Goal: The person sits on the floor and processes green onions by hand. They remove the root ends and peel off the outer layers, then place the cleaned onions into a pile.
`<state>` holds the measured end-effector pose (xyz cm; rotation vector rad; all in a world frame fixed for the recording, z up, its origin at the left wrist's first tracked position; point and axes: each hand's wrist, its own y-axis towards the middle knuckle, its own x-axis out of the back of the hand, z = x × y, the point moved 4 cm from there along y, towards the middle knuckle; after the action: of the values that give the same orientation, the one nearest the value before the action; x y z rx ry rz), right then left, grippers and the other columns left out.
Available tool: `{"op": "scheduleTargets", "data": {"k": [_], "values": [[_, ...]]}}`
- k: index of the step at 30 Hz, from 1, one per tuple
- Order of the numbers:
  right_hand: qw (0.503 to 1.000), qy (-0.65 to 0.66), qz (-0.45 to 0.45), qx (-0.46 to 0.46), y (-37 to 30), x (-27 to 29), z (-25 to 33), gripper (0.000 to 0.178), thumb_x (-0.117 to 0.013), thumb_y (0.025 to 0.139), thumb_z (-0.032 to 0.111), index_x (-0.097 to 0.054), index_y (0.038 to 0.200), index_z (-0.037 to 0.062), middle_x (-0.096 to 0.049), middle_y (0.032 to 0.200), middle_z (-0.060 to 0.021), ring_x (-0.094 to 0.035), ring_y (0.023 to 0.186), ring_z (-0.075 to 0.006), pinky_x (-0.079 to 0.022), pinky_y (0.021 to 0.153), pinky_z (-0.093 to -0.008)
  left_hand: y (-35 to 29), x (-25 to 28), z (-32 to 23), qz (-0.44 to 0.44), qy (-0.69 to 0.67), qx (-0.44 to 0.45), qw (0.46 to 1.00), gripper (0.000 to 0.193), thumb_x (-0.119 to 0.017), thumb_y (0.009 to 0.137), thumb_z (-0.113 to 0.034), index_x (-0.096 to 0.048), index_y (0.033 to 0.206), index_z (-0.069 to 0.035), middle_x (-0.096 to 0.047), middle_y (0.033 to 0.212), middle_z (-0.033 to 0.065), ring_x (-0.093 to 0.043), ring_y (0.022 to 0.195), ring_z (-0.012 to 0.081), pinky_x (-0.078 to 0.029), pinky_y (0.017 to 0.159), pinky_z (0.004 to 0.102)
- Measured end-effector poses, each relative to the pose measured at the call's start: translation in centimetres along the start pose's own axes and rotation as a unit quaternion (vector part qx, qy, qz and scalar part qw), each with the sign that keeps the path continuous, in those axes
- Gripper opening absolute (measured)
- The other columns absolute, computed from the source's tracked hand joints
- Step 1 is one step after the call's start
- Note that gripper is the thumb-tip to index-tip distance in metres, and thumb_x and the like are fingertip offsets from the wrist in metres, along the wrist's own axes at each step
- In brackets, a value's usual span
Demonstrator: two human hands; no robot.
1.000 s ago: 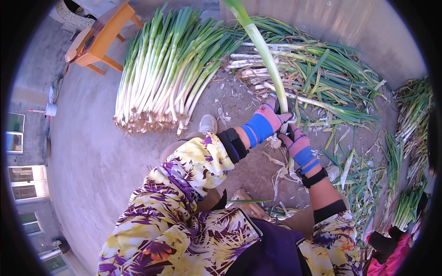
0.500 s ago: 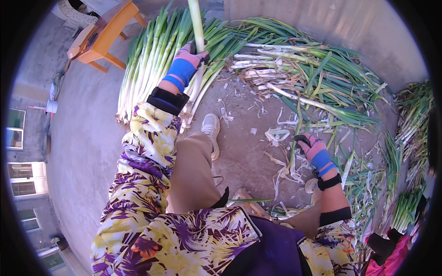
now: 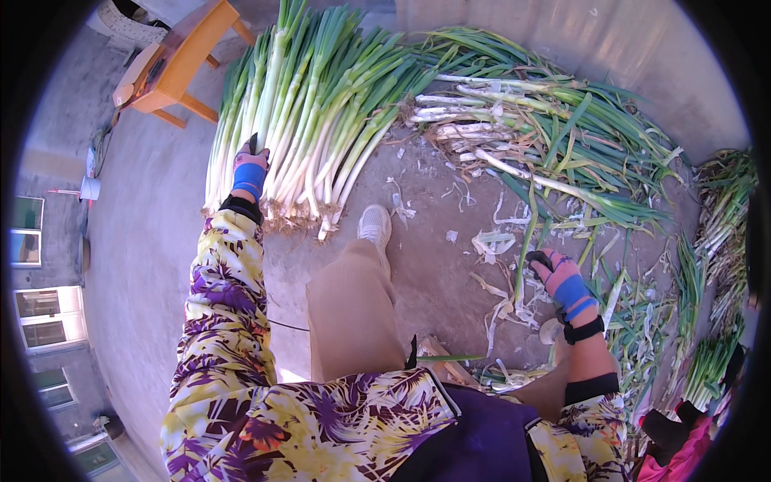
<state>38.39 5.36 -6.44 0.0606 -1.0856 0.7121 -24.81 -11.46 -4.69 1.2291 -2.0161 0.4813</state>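
At the left, my left hand (image 3: 250,170), in a pink and blue glove with dark fingertips, is closed on the lower white part of a long green onion (image 3: 277,72). The stalk lies on a neat pile of cleaned green onions (image 3: 321,153), roots toward me. Low on the right, my right hand (image 3: 557,277), gloved alike, hovers above the floor with its fingers curled. Whether it holds anything small is hidden. Just beside its fingertips is a loose green leaf (image 3: 526,241), and pale peeled skins (image 3: 492,243) lie near.
Unpeeled green onions (image 3: 514,128) with dry roots lie in a heap at the far right, by a wall. More bunches (image 3: 723,217) line the right edge. A wooden stool-like piece (image 3: 189,60) stands at far left. My shoe (image 3: 375,229) is between the piles.
My left hand has moved left and toward me, and the green onion it held up has come down onto the cleaned pile. My right hand has drawn slightly back, fingers still curled.
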Motion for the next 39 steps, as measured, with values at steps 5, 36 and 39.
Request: {"op": "scheduleTargets", "data": {"k": [5, 36, 39], "values": [[1.0, -0.002, 0.02, -0.015, 1.0, -0.6, 0.2, 0.035, -0.061, 0.081, 0.037, -0.06, 0.102, 0.0094, -0.063, 0.089, -0.0188, -0.06, 0.083, -0.0375, -0.047, 0.073, -0.0435, 2.5, -3.7, 3.1, 0.009, 0.049, -0.017, 0.999, 0.049, -0.067, 0.074, -0.017, -0.055, 0.121, -0.01, -0.067, 0.08, 0.0134, -0.065, 0.066, 0.0237, -0.051, 0.066, 0.0349], [0.992, 0.01, 0.099, -0.077, 3.1, -5.8, -4.5, 0.038, -0.06, 0.081, 0.041, -0.061, 0.105, 0.0119, -0.064, 0.092, -0.0177, -0.06, 0.084, -0.0375, -0.048, 0.075, -0.0436, 1.5, -6.3, 10.5, -0.137, 0.009, 0.038, 0.99, 0.033, -0.062, 0.077, -0.03, -0.065, 0.097, -0.003, -0.066, 0.086, 0.0183, -0.064, 0.083, 0.0322, -0.049, 0.074, 0.0396], [0.986, 0.006, 0.13, -0.106, 3.3, -5.3, -4.2, 0.037, -0.06, 0.081, 0.041, -0.062, 0.103, 0.0116, -0.064, 0.089, -0.0173, -0.06, 0.083, -0.0365, -0.048, 0.073, -0.0426, -1.7, -4.6, 13.4, -0.14, 0.038, 0.098, 0.985, 0.034, -0.061, 0.081, -0.025, -0.063, 0.11, -0.009, -0.067, 0.091, 0.0113, -0.064, 0.083, 0.0229, -0.049, 0.076, 0.0328]]}}
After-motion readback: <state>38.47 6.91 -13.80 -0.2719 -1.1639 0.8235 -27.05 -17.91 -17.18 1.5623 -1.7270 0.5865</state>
